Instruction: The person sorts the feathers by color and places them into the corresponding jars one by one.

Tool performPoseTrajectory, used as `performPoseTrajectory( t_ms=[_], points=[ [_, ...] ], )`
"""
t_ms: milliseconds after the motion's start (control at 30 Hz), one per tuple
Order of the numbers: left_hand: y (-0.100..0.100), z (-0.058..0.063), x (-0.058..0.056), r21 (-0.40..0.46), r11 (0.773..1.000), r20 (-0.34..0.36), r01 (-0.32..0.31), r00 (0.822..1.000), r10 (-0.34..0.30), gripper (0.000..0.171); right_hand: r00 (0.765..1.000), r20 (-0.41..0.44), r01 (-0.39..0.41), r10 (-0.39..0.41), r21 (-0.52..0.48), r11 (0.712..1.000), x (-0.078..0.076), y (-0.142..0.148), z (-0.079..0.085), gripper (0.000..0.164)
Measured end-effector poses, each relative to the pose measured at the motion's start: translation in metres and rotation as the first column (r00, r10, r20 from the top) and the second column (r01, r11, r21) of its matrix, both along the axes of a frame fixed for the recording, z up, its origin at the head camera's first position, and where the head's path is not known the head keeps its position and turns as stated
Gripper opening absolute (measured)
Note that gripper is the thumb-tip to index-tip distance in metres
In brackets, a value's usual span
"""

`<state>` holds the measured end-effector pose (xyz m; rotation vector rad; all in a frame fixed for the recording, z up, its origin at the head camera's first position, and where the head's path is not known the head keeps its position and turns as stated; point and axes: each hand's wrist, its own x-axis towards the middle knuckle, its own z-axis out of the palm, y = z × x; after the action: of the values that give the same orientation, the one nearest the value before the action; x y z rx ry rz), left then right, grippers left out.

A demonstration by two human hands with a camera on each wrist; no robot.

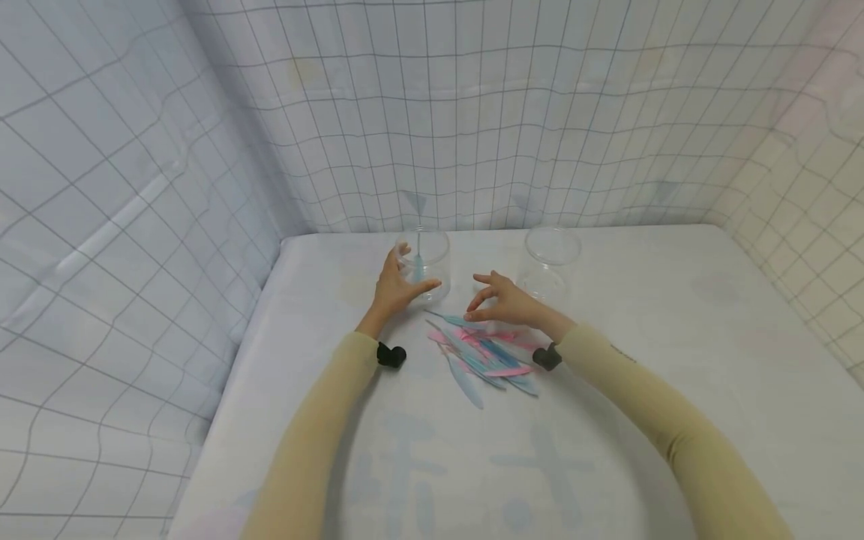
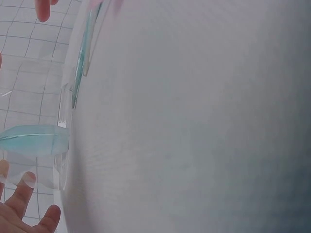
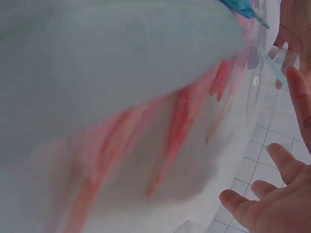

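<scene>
My left hand (image 1: pixel 398 287) holds a clear round jar (image 1: pixel 440 259), thumb across its front and fingers round its left side. A pale blue feather (image 1: pixel 418 266) stands upright inside that jar, its vane at the bottom; it also shows in the left wrist view (image 2: pixel 36 140). Over the far edge of a heap of pink and blue feathers (image 1: pixel 482 356), my right hand (image 1: pixel 502 300) hangs with bent fingers. Its thumb and fingers are apart in the right wrist view (image 3: pixel 277 189). Right below its fingertips in the head view lies a light blue feather (image 1: pixel 448 320).
A second clear jar (image 1: pixel 553 247) stands behind my right hand, near the back of the white-covered table (image 1: pixel 641 300). Grid-patterned white cloth (image 1: pixel 472 112) hangs along the back and both sides. Dark camera mounts (image 1: pixel 391 355) sit at both wrists.
</scene>
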<state>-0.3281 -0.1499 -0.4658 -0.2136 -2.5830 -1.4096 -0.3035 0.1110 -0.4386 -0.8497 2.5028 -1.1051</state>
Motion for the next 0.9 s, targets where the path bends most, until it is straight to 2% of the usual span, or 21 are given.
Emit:
performPoseTrajectory(
  t_ms=[300, 433, 900],
  points=[
    [0.002, 0.003, 0.005, 0.006, 1.000, 0.004, -0.004, 1.000, 0.004, 0.102, 0.998, 0.039, -0.052, 0.050, 0.026, 0.998, 0.008, 0.000, -0.002, 0.018],
    [0.002, 0.003, 0.007, 0.005, 1.000, -0.001, -0.003, 1.000, 0.003, 0.101, 0.997, 0.058, -0.051, 0.047, 0.074, 0.996, 0.009, -0.001, -0.004, 0.017],
    [0.006, 0.005, 0.014, 0.014, 1.000, 0.010, 0.004, 1.000, -0.004, 0.103, 0.999, 0.022, -0.047, 0.043, 0.226, 0.973, 0.015, -0.008, -0.009, 0.022]
  ],
)
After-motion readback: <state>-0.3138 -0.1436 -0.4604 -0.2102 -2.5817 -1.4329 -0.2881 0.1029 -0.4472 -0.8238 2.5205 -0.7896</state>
